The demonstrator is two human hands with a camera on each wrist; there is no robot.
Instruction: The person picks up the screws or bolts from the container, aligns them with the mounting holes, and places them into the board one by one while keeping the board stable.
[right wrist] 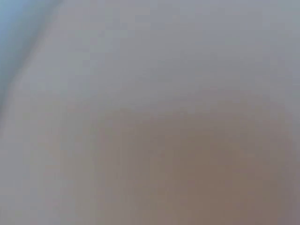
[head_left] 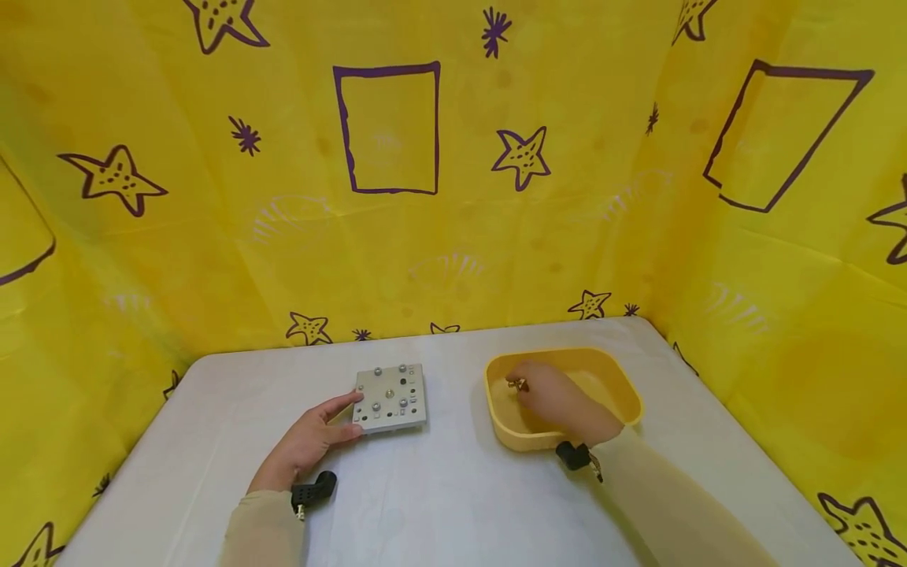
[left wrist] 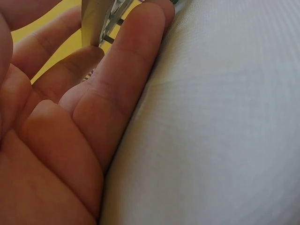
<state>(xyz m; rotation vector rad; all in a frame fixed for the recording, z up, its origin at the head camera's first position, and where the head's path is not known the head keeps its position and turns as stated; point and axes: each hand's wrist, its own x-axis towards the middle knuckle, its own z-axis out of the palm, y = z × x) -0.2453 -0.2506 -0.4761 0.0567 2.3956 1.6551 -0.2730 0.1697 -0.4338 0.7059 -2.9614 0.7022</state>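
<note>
A square, light grey metal plate (head_left: 407, 390) with several bolts and small holes lies left of centre in the head view. My left hand (head_left: 308, 441) holds its left side, thumb at the near corner and fingers along the edge. In the left wrist view, the plate's edge (left wrist: 93, 21) shows beyond the fingers (left wrist: 122, 61). My right hand (head_left: 556, 398) reaches down into a yellow plastic bin (head_left: 513, 441), fingers bent downward. Small brass-coloured parts (head_left: 520, 385) show right at its fingertips; I cannot tell whether they are pinched. The right wrist view is only a blur.
A white-covered table (head_left: 439, 496) bears the plate and the bin, with a gap between them. Yellow cloth (head_left: 397, 260) printed with stars and shells hangs along the back and both sides. Black wrist cameras (head_left: 312, 490) sit at both sleeves.
</note>
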